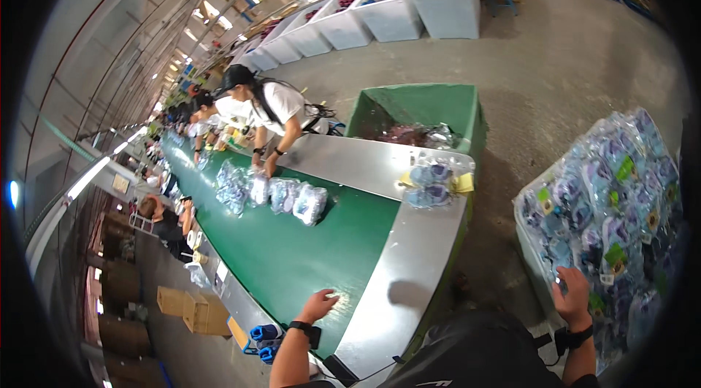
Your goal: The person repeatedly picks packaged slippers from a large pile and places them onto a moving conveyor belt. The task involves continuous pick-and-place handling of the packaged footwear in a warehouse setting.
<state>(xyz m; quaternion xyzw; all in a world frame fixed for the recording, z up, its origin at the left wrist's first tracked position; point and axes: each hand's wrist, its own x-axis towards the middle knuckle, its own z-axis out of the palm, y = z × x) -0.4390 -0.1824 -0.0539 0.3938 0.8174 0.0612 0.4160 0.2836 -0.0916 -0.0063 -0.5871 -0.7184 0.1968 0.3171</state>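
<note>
Green belt point(314, 249) beneath the left hand point(319, 305), bagged shoes point(612, 231) beside the right hand point(573, 294), both loosely uncurled.

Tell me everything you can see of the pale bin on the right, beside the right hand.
The pale bin looks like whitish plastic, with its left wall and part of its rim showing. It stands upright on the grey floor, heaped above the rim with clear-bagged shoes in light blue and purple, some showing bright green tags. The right hand is at its near left side; whether it touches the bin is unclear. Its base and far walls are hidden.
</note>
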